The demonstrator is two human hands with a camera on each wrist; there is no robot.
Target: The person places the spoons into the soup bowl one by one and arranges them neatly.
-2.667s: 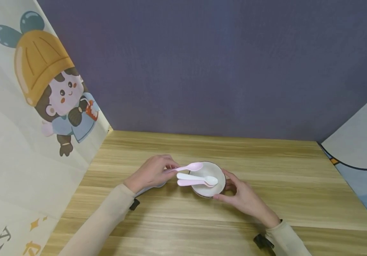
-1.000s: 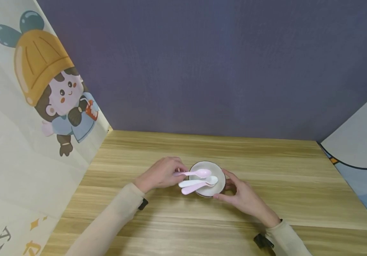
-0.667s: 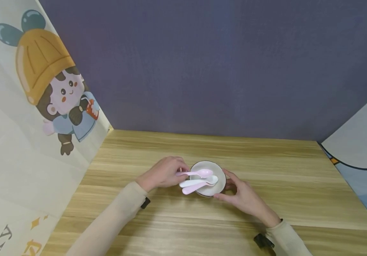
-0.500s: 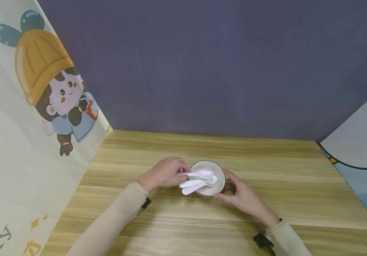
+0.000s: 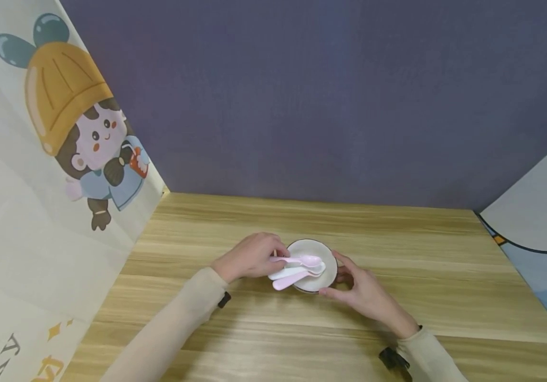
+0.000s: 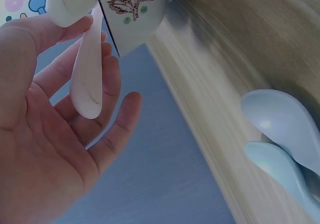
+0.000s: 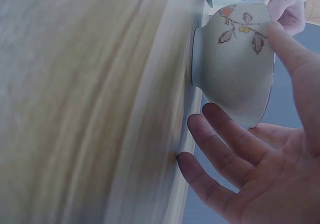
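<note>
A small round bowl (image 5: 313,245), white with a dark rim, stands on the table. In the right wrist view the bowl (image 7: 237,79) shows painted leaves on its outside. My left hand (image 5: 251,256) pinches the handle of a pink spoon (image 5: 310,260) at the bowl's left rim; that spoon's head is over the inside. Just below it, a white spoon (image 5: 280,274) and another pink spoon (image 5: 286,280) lean in the bowl, handles sticking out leftward. On the bowl's right side my right hand (image 5: 361,292) holds it between thumb and fingers.
Two pale bluish spoons, one upper (image 6: 277,116) and one lower (image 6: 275,164), lie on the wooden table (image 5: 349,339) in the left wrist view. A dark panel (image 5: 321,106) stands at the back, with printed cartoon sheets on both sides.
My left hand has shifted right, bringing its pink spoon farther over the bowl. The lower pink spoon's handle has swung toward me. My right hand and the bowl have stayed in place.
</note>
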